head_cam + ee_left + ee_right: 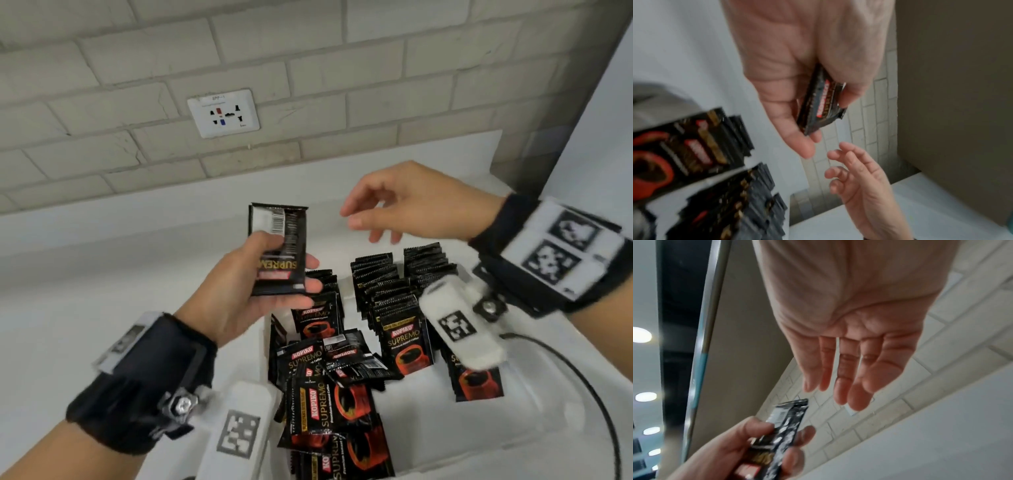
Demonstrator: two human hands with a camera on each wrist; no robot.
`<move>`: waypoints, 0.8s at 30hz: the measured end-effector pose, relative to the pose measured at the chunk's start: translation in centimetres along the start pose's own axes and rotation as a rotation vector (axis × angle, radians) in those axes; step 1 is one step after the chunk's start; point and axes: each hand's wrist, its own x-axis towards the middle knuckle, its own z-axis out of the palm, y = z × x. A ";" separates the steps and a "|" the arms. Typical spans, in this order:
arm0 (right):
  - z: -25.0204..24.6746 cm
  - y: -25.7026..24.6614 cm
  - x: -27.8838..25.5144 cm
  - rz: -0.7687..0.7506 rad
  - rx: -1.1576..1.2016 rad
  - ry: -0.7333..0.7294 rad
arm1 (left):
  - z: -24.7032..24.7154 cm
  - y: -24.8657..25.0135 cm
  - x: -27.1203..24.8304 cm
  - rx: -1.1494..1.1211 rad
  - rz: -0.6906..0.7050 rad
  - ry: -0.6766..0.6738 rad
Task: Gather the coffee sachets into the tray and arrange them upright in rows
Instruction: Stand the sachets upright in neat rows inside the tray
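**Sachet lifted, ready to pass across to the rows**

The left hand (253, 291) holds a small stack of black foil coffee sachets (279, 251) raised above the white tray (428, 404), thumb over the printed back and fingers curled beneath; the sachets are upside down, barcode end up. How many are in the stack cannot be told. The right hand (411, 205) hovers above the far side of the tray, palm down, fingers relaxed and parted, grasping nothing and near the held sachets without touching them.

Inside the tray, toward its far right part, several rows of upright sachets (394, 291) stand packed face forward. At the tray's near left part lies a loose heap of sachets (329, 394), tilted and overlapping, not yet sorted. The tray sits on the white desk (85, 257), which meets a grey brick wall with a white wall socket (223, 113) beyond the tray's far edge.

The step in hand looks like the gathering of a batch for placing. The next move likely calls for turning the sachets the right way up, perhaps with the free hand's help, and then lowering them into a row without tipping the neighbours. Much of the heap remains, so the task seems roughly midway.
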 end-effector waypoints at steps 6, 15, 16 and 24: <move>3.0 1.3 -5.5 0.127 0.301 0.038 | 3.3 -2.6 -1.7 -0.211 -0.042 -0.148; 4.8 4.3 -8.9 0.181 0.516 0.295 | 6.4 -5.9 -2.7 -0.113 0.023 -0.115; 4.6 4.7 -9.2 0.175 0.566 0.366 | 6.6 -5.9 -2.8 -0.129 0.016 -0.115; 3.3 5.5 -12.0 -0.476 0.066 0.622 | 7.1 -6.3 -2.8 -0.343 -0.207 -0.166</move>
